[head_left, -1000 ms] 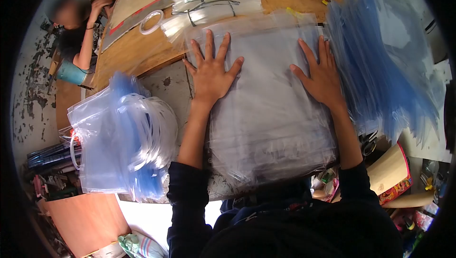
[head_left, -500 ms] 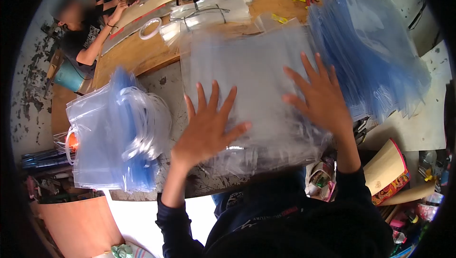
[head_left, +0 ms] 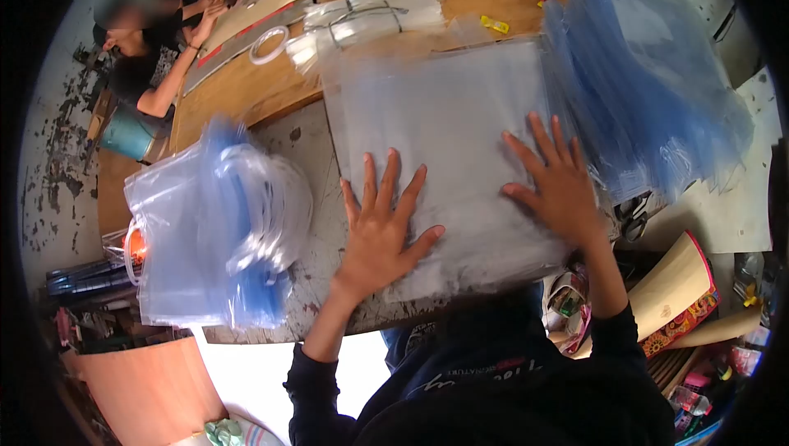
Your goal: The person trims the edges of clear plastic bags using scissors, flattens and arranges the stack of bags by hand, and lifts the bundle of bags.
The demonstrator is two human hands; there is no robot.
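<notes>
A stack of clear plastic sheets (head_left: 468, 126) lies before me on the worktable. My left hand (head_left: 385, 224) rests flat on its left side, fingers spread. On the right side my right hand (head_left: 555, 183) also presses flat, its fingers apart. Neither hand grips anything. Left of the stack stands a pile of clear plastic bags with white tube-like handles (head_left: 267, 208). To the right, close by my right hand, leans a big heap of bluish transparent plastic sheets (head_left: 649, 93). Whether the middle stack is loose sheets or bags, I cannot tell.
Tied bundles of clear plastic strips (head_left: 370, 15) and a roll of tape (head_left: 269, 45) lie at the back. A yellow item (head_left: 495, 25) sits behind the stack. Black scissors (head_left: 634, 216) are at the right edge. Two people work at the far left, near a blue bucket (head_left: 127, 135).
Both hands have slid slightly toward me over the stack and stay spread. The whole view has shifted a little, with the table's contents appearing further right.
</notes>
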